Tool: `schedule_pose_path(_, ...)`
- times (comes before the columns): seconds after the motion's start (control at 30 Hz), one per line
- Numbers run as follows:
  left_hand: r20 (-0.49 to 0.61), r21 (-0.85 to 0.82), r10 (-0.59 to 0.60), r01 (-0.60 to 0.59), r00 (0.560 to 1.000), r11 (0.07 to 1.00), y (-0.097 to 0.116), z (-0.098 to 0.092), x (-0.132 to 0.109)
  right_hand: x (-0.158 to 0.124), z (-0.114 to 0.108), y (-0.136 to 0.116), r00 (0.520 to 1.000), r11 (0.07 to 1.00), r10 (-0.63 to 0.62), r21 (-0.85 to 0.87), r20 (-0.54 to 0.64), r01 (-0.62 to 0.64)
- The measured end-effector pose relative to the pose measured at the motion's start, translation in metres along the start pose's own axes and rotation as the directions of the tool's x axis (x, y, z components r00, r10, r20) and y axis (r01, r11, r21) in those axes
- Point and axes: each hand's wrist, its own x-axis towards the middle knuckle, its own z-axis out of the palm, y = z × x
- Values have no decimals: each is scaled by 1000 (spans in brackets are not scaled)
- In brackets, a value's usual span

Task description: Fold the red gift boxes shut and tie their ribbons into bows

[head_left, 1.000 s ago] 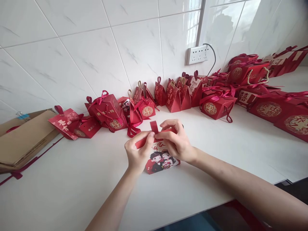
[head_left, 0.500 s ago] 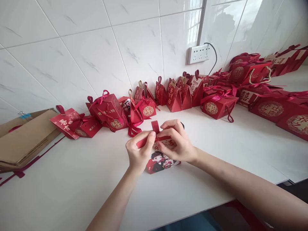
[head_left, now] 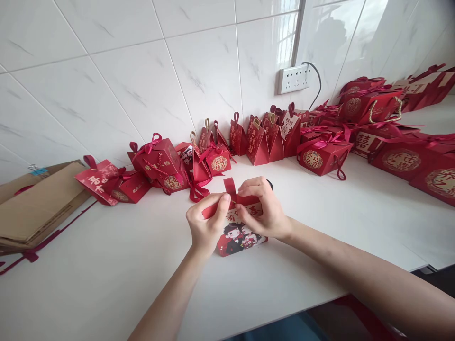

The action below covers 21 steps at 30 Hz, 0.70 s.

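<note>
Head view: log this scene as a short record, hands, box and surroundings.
Left hand: pinching the top of the printed box
Right hand: curled at the printed box's top, grip unclear
Ribbon: sticking up between the hands
Printed box: on the white counter, cartoon couple showing
Behind: red boxes along the tiled wall
Left end: brown cardboard

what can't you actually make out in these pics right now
All in the head view:
Couple-print box: part of its lettering and picture, covered by the right grip.
Red strap: how its lower end is fastened, obscured by the left grip and right grip.
Dark object: mostly behind the right grip; I can't tell what it is.
Brown cardboard: cut off by the left edge.
</note>
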Motion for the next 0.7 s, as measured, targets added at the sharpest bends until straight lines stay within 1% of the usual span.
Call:
schedule_pose_path(0.17, -1, 29, -31, 31, 1000, 999, 0, -1, 1, 0, 1, 1, 1000, 1000, 2, 3, -19, -2)
schedule_pose_path(0.43, -1, 11, -17, 17, 1000, 1000, 0, 0, 2, 2, -1, -1, 1000, 999, 17, 35, -1, -17)
schedule_pose_path(0.7, 12, 25, -17, 17, 1000, 1000, 1, 0, 1, 2, 1, -1, 999, 999, 39, -11, -9, -39)
